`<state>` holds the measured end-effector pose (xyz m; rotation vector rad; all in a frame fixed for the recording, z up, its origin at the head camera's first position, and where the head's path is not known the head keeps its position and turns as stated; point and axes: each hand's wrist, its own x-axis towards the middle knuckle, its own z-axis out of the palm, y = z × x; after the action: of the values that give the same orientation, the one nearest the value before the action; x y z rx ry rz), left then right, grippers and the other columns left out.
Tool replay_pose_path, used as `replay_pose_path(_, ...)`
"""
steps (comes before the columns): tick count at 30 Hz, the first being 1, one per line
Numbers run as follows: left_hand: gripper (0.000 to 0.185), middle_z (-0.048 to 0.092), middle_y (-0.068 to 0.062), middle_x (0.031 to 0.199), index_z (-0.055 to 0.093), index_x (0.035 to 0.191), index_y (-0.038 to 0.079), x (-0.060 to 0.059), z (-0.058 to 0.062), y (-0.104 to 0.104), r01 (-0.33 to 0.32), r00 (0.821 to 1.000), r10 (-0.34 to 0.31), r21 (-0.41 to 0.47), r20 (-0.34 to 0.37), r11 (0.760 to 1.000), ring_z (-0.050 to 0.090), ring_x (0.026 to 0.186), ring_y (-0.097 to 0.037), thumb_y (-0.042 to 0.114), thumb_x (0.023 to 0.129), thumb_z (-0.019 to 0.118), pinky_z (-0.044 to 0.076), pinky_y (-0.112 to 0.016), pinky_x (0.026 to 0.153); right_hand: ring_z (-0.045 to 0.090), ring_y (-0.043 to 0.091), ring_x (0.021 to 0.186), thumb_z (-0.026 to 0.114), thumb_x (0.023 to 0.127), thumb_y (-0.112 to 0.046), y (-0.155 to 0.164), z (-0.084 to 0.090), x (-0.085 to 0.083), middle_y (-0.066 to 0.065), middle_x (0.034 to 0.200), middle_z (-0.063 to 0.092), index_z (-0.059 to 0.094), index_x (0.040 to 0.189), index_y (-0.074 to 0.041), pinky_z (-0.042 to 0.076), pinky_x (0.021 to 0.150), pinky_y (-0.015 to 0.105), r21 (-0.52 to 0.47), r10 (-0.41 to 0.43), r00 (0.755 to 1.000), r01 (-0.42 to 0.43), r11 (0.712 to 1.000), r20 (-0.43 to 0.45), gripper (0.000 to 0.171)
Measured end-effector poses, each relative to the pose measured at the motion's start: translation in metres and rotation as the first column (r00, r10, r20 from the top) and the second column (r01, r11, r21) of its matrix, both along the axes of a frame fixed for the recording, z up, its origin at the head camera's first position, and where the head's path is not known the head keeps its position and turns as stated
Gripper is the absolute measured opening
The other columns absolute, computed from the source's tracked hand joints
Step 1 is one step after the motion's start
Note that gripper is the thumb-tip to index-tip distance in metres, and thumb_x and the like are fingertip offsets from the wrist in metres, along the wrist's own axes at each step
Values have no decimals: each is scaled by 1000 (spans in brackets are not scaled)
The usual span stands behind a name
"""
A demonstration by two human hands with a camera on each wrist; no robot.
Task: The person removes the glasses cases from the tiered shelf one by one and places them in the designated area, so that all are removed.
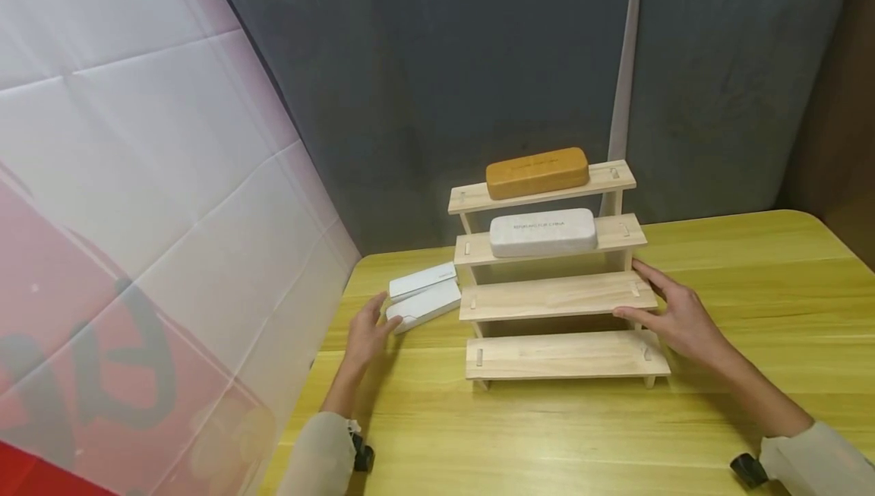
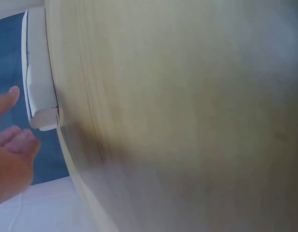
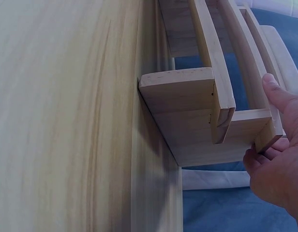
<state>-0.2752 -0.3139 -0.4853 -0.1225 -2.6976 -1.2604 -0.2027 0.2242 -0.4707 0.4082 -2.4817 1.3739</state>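
Observation:
A stepped wooden display rack [image 1: 567, 355] stands on the table, its two lower tiers bare. My right hand [image 1: 687, 321] grips its right end at the second tier from the bottom; in the right wrist view the thumb lies over the board and the fingers curl beneath. Two slim white boxes [image 1: 427, 306] lie side by side left of the rack. Beside their left ends is my left hand [image 1: 365, 333], thumb and fingers spread apart and nothing held. The left wrist view shows that hand [image 2: 11, 159] near one white box [image 2: 40, 63]; whether they touch, I cannot tell.
An orange-brown oblong case [image 1: 536, 175] sits on the top tier. Below it, a white case [image 1: 543, 235] with printed lettering occupies the second tier. A dark grey curtain [image 1: 424, 86] hangs behind the yellow wood-grain table [image 1: 560, 443], and a printed fabric wall [image 1: 171, 177] borders the left.

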Motion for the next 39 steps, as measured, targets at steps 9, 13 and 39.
replay_pose_path(9, 42, 64, -18, 95, 59, 113, -4, -6, -7, 8, -38, 996, 51, -179, 67, 983, 59, 89, -34, 18, 91, 87, 52, -46, 78, 43, 57, 142, 88, 90, -21, 1, -1, 0, 33, 161, 41, 36, 164, 0, 42, 111, 54, -8, 12, 1000, -12, 1000, -2, 92)
replay_pose_path(13, 53, 71, -23, 119, 60, 132, -6, -8, -8, 13, -52, 996, 67, -212, 60, 976, 66, 111, -38, 16, 92, 86, 54, -53, 99, 43, 57, 142, 88, 90, -21, 0, 0, 0, 33, 160, 41, 36, 163, 2, 42, 115, 24, -12, 14, 1000, -14, 1000, -5, 92)
replay_pose_path(39, 54, 68, -34, 122, 58, 133, -17, -27, -5, 27, -88, 996, 92, -257, 4, 962, 66, 112, -48, 10, 93, 82, 54, -59, 99, 45, 59, 139, 89, 89, -18, -1, -1, 0, 35, 156, 45, 38, 161, 4, 30, 97, -4, -20, 13, 999, -14, 1000, -31, 92)
